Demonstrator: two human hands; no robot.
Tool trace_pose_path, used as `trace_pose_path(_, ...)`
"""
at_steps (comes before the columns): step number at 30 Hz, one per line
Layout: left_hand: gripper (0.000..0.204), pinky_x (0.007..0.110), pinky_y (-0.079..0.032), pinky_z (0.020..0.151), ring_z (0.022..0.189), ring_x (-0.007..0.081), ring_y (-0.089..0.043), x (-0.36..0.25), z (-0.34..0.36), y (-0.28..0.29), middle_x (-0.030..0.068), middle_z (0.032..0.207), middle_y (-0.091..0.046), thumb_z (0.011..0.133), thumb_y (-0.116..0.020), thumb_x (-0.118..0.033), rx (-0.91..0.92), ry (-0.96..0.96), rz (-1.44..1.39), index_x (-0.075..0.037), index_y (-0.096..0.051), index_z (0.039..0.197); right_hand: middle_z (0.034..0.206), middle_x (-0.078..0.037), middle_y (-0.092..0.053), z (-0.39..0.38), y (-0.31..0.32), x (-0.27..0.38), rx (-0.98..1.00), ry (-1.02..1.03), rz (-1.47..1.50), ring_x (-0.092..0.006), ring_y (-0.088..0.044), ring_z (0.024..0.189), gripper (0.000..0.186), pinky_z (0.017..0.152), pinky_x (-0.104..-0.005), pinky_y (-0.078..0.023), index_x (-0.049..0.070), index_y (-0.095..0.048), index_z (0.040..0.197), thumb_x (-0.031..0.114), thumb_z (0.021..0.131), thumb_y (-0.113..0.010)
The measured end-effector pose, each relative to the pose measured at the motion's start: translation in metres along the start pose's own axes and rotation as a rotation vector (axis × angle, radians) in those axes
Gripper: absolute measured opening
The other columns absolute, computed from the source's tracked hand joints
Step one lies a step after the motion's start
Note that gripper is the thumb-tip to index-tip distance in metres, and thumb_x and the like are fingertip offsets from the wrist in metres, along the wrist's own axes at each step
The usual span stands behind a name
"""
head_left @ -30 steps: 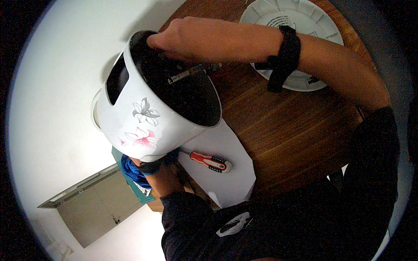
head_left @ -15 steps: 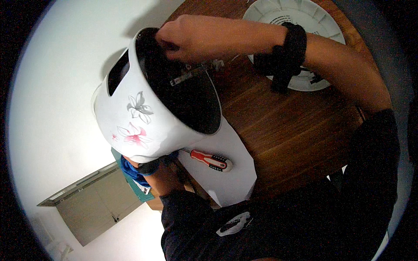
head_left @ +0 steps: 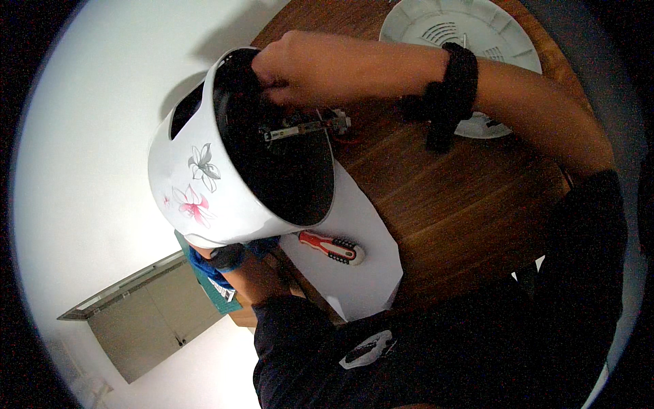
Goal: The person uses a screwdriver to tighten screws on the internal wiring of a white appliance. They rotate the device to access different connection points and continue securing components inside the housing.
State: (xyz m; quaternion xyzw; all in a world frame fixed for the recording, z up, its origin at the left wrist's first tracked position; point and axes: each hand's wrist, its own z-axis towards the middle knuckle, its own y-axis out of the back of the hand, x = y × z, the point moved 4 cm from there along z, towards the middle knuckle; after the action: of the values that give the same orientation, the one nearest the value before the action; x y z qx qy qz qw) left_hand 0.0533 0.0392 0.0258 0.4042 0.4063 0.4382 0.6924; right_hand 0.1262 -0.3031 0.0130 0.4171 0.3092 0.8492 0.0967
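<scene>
A white, round appliance housing, printed with grey and pink flowers, lies tilted with its wide open end toward me; it looks like a rice cooker's shell. My right hand is at the top of its rim, fingers curled closed into the dark inside. What they hold is hidden. Below that hand, a narrow metal strip with a small fitting crosses the opening, a red wire beside it. My left hand reaches under the housing's lower side and touches it; its fingers are hidden behind the shell.
A red, white and black screwdriver lies on a white sheet on the brown wooden table. Beyond my right forearm is a round white vented base plate. A white wall stands to the left.
The housing has turned slightly, its flowers shifting left and its lower rim dropping. My right hand has moved a little right and down with the rim. The metal strip shows more clearly.
</scene>
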Motion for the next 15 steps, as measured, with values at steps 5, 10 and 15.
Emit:
trace_pose_path(5,0.058,0.041,-0.053,0.105,0.125,0.0362,-0.067,0.004,-0.004,0.004,0.0207,0.14,-0.068,0.097,-0.073,-0.026,0.005,0.007,0.014,-0.001,-0.057,0.147,0.085,-0.018,-0.072,-0.003,-0.004,-0.001,0.014,0.068,0.106,-0.0366,-0.074,0.082,0.018,0.074,-0.0458,-0.059,0.001,-0.064,0.095,0.014,0.091,-0.077)
trace_pose_path(10,0.058,0.041,-0.053,0.105,0.125,0.0363,-0.067,0.006,-0.002,0.006,0.0208,0.14,-0.068,0.097,-0.073,-0.026,0.011,0.0,0.01,-0.001,-0.057,0.147,0.095,-0.015,-0.074,-0.009,0.008,0.012,0.126,0.109,0.251,-0.0291,-0.075,0.084,0.028,0.074,-0.0422,-0.059,0.003,-0.059,0.105,0.014,0.091,-0.081)
trace_pose_path(15,0.058,0.041,-0.053,0.104,0.125,0.0365,-0.067,0.011,0.001,0.018,0.0208,0.14,-0.068,0.097,-0.072,-0.026,0.031,-0.006,0.027,-0.001,-0.057,0.147,0.099,-0.019,-0.074,-0.01,0.009,0.021,0.398,-0.223,0.216,-0.0266,-0.075,0.089,0.046,0.073,-0.0412,-0.06,0.004,-0.052,0.126,0.017,0.093,-0.081)
